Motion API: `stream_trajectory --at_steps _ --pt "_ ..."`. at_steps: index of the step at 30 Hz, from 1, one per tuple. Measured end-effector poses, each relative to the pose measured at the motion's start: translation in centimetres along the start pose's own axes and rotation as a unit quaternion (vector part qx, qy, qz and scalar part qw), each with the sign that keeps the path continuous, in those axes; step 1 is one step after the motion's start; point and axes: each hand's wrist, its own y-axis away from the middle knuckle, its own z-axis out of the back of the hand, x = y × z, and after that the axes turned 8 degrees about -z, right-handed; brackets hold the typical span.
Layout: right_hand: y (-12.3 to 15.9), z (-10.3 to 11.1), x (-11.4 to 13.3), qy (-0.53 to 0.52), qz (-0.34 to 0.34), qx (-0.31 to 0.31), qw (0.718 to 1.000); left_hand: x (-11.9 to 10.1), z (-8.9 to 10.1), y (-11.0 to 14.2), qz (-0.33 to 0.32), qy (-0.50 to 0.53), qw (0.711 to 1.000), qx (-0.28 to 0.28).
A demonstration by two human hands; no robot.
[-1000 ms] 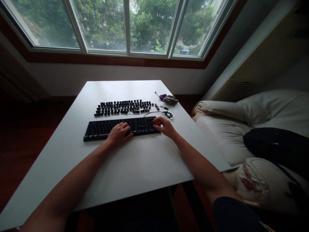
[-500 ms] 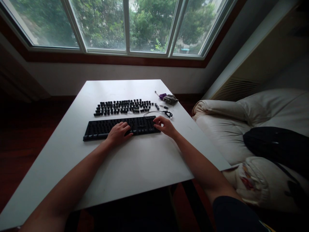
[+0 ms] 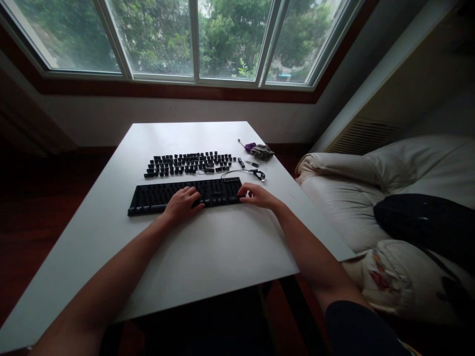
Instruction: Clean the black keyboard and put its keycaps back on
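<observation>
A long black keyboard point(image 3: 152, 198) lies on the white table point(image 3: 208, 247). My left hand point(image 3: 182, 202) rests over its middle, palm down, thumb apart from the bent fingers near the front edge. At the keyboard's right end my right hand point(image 3: 256, 194) has thumb and forefinger closed together by the lower corner; anything between the fingertips is too small to make out. Behind the keyboard, loose black keycaps point(image 3: 181, 165) stand in rows.
A cable with a plug point(image 3: 258, 174) lies behind my right hand. Two small slim items point(image 3: 252, 163) and a grey and purple cloth bundle point(image 3: 261, 152) lie near the right edge. Right of the table stands a cream sofa point(image 3: 330, 198) with a black bag point(image 3: 423, 217).
My right hand has shifted slightly right and down to the keyboard's lower right corner, its wrist turning outward. My left hand and the keyboard stay in place.
</observation>
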Motion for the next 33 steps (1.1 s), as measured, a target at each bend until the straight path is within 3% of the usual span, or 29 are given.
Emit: stream_trajectory --at_steps 33 --pt "-0.3 -0.4 -1.1 -0.012 -0.009 -0.002 1.0 -0.1 0.2 0.0 0.002 0.002 1.0 0.002"
